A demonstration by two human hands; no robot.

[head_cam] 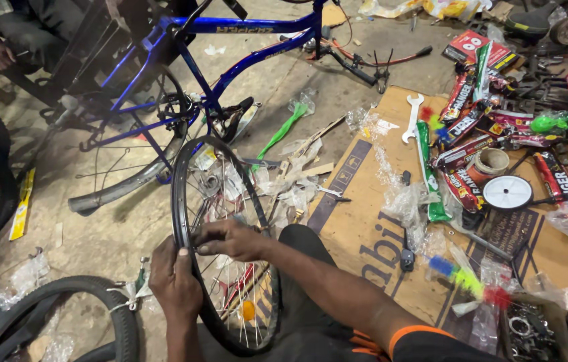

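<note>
Blue bicycle frame [230, 64] is lying across the concrete floor [116, 228] at the top of the view, biggest thing in the room, with another person's hand [1, 55] resting near its rear end at the upper left. Flattened cardboard [364, 234] is covering the floor to the right, carrying red packets [461, 124], a white disc [508, 192], a silver spanner [412, 115] and loose plastic wrap [401, 201]. A spare black tyre [76, 315] is curving along the lower left.

The black wheel rim [180, 194] is standing upright between the person's knees, spokes [247, 302] catching light. The left hand [175, 281] is closed around the rim's lower left edge, thumb over the top. The right hand [233, 240] is reaching in from the inside, fingers pinched together against the rim; I cannot tell whether they are holding anything small.

Risk, as I judge it: the rim is only being steadied by that one grip, so it could be rolling or tipping sideways into the frame if the left hand is loosening. Fingertips working among the spokes could be getting nipped. Wrap and small hardware [522, 328] are lying close by, so a dropped part would be vanishing fast.
</note>
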